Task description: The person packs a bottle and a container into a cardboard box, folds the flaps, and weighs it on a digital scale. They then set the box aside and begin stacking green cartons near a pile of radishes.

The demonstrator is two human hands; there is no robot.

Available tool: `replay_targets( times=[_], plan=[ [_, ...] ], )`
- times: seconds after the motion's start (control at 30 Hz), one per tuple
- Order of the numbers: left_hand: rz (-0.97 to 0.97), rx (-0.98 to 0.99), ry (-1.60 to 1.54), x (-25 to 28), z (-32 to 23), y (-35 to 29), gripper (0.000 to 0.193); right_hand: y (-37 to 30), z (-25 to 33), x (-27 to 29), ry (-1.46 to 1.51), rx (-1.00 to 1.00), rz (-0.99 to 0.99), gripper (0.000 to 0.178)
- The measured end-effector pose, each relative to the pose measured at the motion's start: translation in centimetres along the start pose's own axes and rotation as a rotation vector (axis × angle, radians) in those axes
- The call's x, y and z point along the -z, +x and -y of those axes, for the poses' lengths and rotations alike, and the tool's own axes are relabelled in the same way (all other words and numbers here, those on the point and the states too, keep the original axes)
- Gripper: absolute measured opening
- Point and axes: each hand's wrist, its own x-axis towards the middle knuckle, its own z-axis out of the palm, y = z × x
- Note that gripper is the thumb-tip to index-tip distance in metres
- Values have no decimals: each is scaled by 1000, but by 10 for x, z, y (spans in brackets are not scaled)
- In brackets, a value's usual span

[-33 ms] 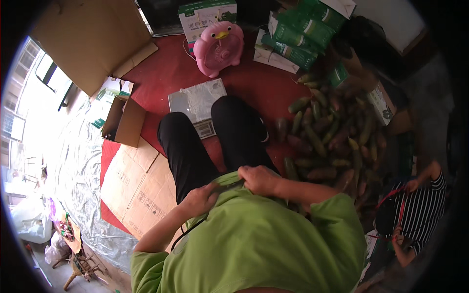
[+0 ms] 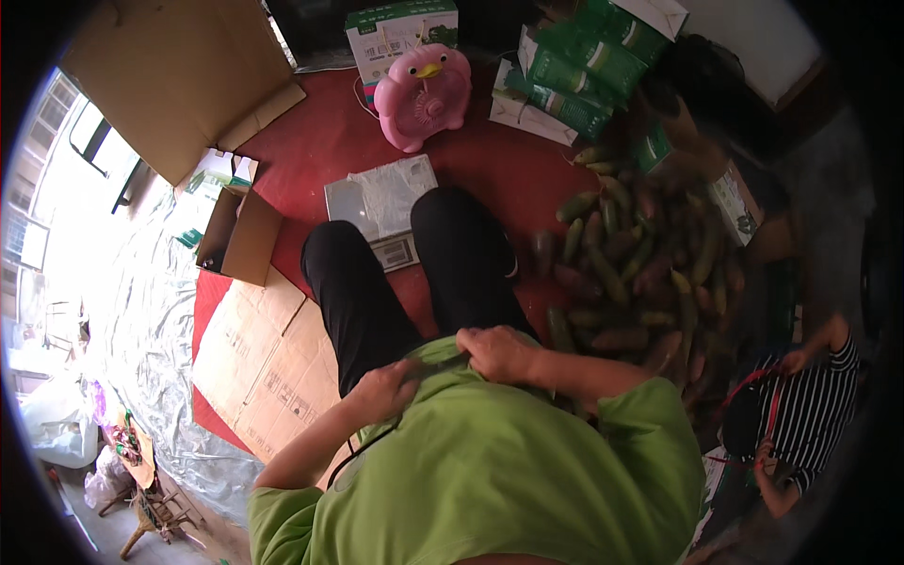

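I have both hands at the front of my green shirt (image 2: 508, 461), which lies over my lap, at the near side of the red mat (image 2: 513, 179). My right hand (image 2: 501, 352) is closed, pinching a fold of the cloth near the hem; my left hand (image 2: 384, 391) is curled in on the cloth too, its fingertips blurred. The hands are apart, with a stretch of shirt between them

My knees, in black trousers (image 2: 461, 250), stand either side of a flat silver scale (image 2: 379, 198) in the middle of the mat. Toward the far edge sits a pink bird-shaped fan (image 2: 426, 104), a white and green carton (image 2: 384, 49) behind it. Green packages (image 2: 589, 71) are stacked at the far right corner, and green and purplish long vegetables (image 2: 621, 254) are heaped along the right. On the left edge an open cardboard box (image 2: 254, 235) stands beyond a flattened cardboard sheet (image 2: 273, 367). To my right, a person in a striped top (image 2: 810, 405) holds a red strap (image 2: 771, 414)
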Motion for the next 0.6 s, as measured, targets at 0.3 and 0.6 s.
replay_targets(
  times=[0.3, 0.6],
  plan=[
    [290, -28, -52, 28, 2, -7, 69, 8, -10, 34, 66, 113, 388, 30],
    [329, -67, -142, 51, 20, 30, 54, 115, -55, 106, 87, 271, 431, 30]
  ],
)
